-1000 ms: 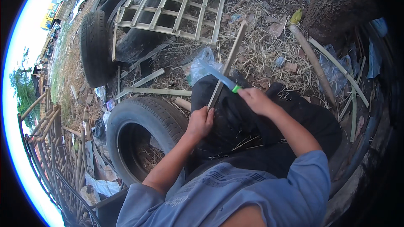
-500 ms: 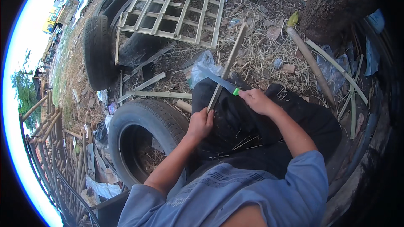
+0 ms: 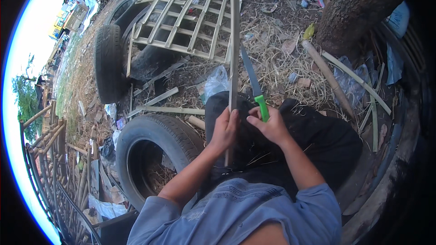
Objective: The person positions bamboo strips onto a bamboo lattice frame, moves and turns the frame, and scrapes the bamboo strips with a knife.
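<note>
Head view: left hand (image 3: 225, 129) grips bamboo strip (image 3: 234, 50) upright.

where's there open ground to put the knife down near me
Little is bare. The straw-strewn dirt between the lattice panel and the tree trunk is the most open. Your lap is taken: left hand holds the bamboo strip, right hand the knife. Tyre and scraps crowd the left.

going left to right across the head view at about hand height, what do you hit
bamboo fence → tyre lying on the ground → left hand holding the bamboo strip → right hand gripping the green-handled knife → pale bamboo pole → thin bamboo slats
</note>
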Available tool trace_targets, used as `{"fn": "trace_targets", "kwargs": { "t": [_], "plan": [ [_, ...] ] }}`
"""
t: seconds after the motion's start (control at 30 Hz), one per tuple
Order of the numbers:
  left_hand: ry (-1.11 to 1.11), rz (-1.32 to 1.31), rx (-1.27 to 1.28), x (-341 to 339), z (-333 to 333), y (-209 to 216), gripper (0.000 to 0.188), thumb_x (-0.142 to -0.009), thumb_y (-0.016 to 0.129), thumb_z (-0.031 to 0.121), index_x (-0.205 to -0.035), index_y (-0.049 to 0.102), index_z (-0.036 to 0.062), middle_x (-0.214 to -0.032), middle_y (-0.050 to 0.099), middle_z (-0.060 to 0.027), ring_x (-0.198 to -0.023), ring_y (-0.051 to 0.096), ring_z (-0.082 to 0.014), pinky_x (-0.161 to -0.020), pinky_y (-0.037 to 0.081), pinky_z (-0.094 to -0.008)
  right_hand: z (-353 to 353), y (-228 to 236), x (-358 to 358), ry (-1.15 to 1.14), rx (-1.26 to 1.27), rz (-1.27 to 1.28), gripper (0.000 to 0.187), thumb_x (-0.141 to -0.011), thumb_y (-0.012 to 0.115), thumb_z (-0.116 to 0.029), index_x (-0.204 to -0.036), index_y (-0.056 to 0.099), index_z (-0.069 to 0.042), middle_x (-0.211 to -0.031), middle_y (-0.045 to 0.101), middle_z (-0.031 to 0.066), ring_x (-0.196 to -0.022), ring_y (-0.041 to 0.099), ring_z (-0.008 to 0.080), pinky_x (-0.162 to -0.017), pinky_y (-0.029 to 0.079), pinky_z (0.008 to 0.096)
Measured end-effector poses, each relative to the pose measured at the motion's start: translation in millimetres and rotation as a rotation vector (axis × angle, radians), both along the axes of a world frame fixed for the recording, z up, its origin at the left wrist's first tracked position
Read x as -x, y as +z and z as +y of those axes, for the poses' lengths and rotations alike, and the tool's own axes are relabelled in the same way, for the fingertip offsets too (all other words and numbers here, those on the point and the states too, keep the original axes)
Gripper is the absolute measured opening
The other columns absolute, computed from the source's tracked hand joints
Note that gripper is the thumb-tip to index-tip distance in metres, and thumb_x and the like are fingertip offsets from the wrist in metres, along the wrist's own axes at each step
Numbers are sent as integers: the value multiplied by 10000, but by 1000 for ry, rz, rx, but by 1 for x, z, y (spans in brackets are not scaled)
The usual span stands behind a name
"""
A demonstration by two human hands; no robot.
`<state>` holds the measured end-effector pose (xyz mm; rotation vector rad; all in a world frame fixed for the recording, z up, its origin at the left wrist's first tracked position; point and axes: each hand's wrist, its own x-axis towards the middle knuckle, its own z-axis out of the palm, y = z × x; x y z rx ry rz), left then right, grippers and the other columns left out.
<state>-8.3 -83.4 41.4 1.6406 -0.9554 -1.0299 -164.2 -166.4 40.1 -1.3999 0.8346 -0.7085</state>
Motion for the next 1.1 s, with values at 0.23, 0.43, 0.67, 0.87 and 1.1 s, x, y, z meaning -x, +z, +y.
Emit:
{"fn": "trace_targets", "kwargs": {
  "t": [0.23,0.43,0.67,0.87,1.1],
  "plan": [
    [-164,-77,508,62,-38,34,367,-966,428,123,-1295,384,-34,-1219,476,-181,-1195,444,-268,-985,362,-357,-27,37,-10,-73,23,-273,158,-826,673,-110,-864,562,-2,-707,513,-11,-654,492,71,-628,445,273],
    [-219,-910,266,16,-10,135,188,-749,698,155,-870,636,26,-880,634,-124,-932,588,-301,-823,438,-401,-39,91,8,48,199,8,223,-810,667,-113,-938,504,-30,-752,559,66,-701,571,181,-656,463,334],
    [-218,-1573,394,-59,-23,193,535,-711,738,217,-1193,535,104,-1213,497,-125,-1220,434,-287,-1030,308,-465,-42,101,16,179,331,184,463,-805,641,-87,-1230,469,-19,-834,615,175,-804,631,328,-749,482,399],
    [-811,-1310,-347,-108,-40,155,346,-805,684,268,-1050,540,70,-937,620,-164,-910,615,-320,-793,470,-435,-48,95,21,271,563,445,424,-780,623,-28,-1185,503,11,-840,612,168,-796,604,364,-736,470,406],
    [-508,-242,-314,-95,-3,72,301,-966,489,366,-890,481,75,-604,472,-29,-513,498,-155,-470,395,-308,-47,61,20,-116,846,412,194,-799,618,-45,-977,546,-16,-885,626,214,-782,625,393,-673,498,451]
  ]
}}
